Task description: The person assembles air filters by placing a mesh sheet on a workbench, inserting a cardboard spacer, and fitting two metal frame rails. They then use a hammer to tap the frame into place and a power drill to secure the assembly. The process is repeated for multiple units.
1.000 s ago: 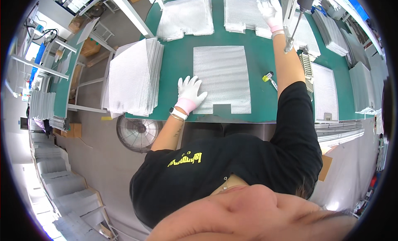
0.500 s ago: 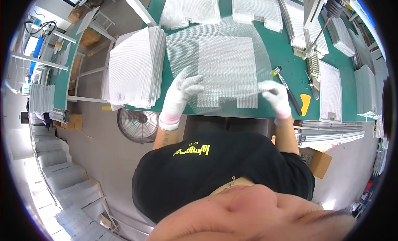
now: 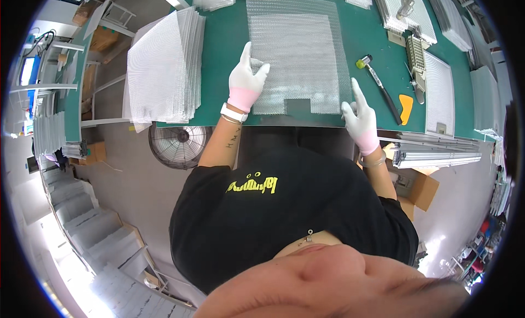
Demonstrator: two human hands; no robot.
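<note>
From here I see the green worktop [image 3: 224, 39] carrying a stack of pale sheets [image 3: 164, 66] at left and, mid-view, overlapping mesh sheets [image 3: 298, 55] — notched along the near edge. I have the left hand [image 3: 246, 80] at their left edge and the right hand [image 3: 361, 121] by their near right corner — fingers parted, released on both. Beyond lie a mallet [image 3: 382, 87] and a yellow scraper [image 3: 405, 107].

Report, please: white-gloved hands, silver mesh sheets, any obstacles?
Left hand at left edge of overlapping sheets; right hand near right edge. Black-handled hammer lies clear, right side.
</note>
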